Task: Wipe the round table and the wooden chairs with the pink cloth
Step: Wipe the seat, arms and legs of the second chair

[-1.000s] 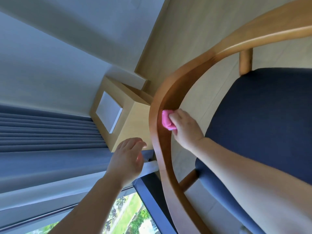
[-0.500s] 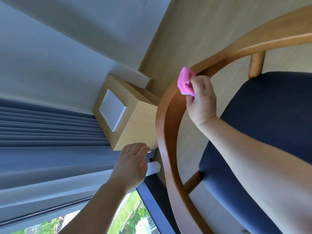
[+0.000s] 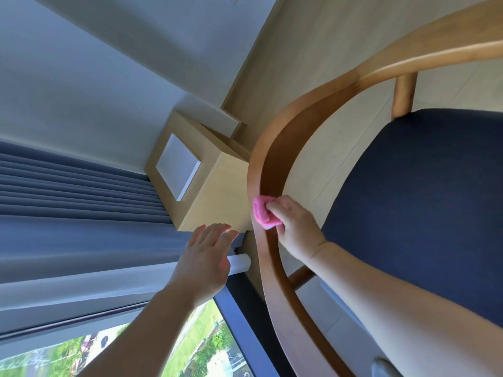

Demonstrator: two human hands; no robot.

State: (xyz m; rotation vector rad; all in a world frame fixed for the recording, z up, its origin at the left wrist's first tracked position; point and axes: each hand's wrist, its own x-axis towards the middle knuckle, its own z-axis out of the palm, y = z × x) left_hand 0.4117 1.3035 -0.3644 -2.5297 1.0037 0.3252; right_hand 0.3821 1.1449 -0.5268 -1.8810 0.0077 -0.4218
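The view is tilted sideways. A wooden chair with a curved backrest rail (image 3: 268,164) and a dark blue seat cushion (image 3: 424,202) fills the right half. My right hand (image 3: 295,227) grips the folded pink cloth (image 3: 262,213) and presses it against the inner face of the rail, low on the curve. To the left of the rail my left hand (image 3: 208,257) hovers with straight fingers, holding nothing and touching nothing. The round table is out of view.
A light wooden box-shaped cabinet (image 3: 215,191) stands just behind the chair's rail, against the wall. Grey-blue curtains (image 3: 76,202) and a window (image 3: 136,349) lie to the left. Pale flooring (image 3: 313,50) shows beyond the chair.
My right hand slid the pink cloth up along the curved rail, then back down to about where it was a second ago. My left hand has barely moved.
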